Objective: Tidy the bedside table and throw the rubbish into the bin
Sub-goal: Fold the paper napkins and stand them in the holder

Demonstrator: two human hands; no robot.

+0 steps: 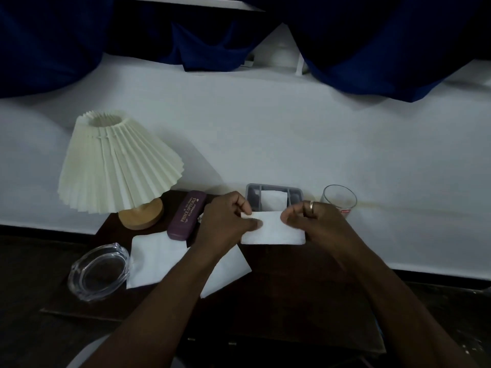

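Pinching folded tissue (273, 231) at both ends, L grip (225, 221) & R grip (316, 221) curled tight

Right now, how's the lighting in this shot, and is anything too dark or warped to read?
Head view: dim overall, the dark bedside table losing detail, while the white tissue pinched by the left hand and right hand stands out. Head view: the wide lens bows straight edges, yet the glasses case lettering is readable.

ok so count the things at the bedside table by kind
grey tray: 1
white napkins: 3, one held, another in the tray, another lying flat
lamp: 1
spectacle case: 1
glass ashtray: 1
drinking glass: 1
total: 8
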